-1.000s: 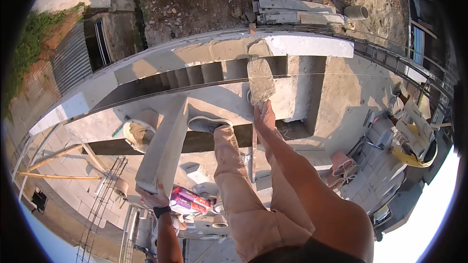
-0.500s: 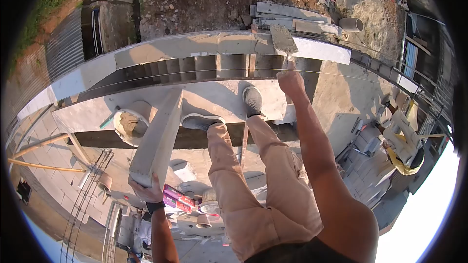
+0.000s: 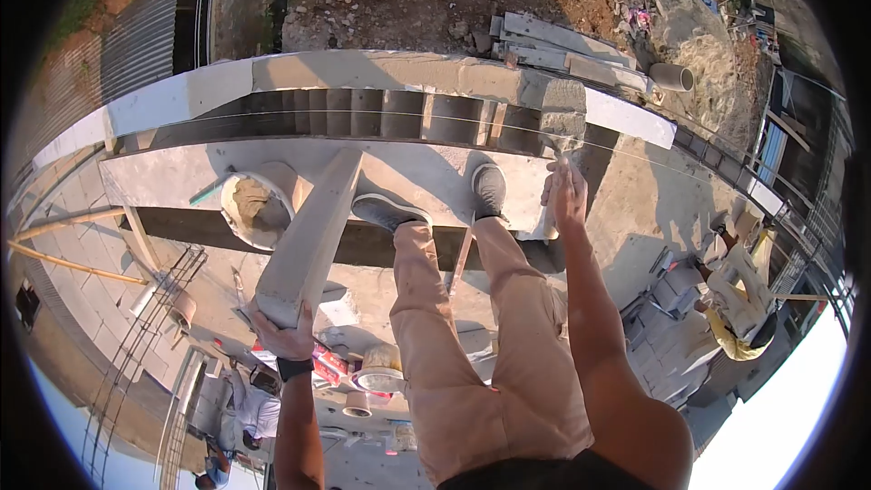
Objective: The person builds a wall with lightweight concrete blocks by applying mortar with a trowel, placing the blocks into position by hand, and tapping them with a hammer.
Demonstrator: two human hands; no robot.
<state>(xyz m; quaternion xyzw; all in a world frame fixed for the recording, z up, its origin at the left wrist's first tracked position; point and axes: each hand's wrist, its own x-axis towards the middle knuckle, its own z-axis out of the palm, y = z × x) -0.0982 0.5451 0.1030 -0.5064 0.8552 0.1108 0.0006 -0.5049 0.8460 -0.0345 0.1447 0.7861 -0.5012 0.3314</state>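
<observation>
My left hand is closed around the near end of a long grey concrete block. The block tilts away from me, its far end by the plank near my left shoe. In my right hand is a trowel, its blade coated with grey mortar and over the near edge of the wall top. A layer of mortar covers the middle of the wall's curved-looking top. To the left of the block stands a bucket holding mortar.
A taut string runs along the wall's near side. I stand on a pale plank above a lower floor. Stacked boards and a concrete pipe lie beyond the wall. Other people are below left, another person at right.
The trowel has drawn back toward me from over the wall top to its near edge. My left hand still holds the block, and the whole view has shifted slightly.
</observation>
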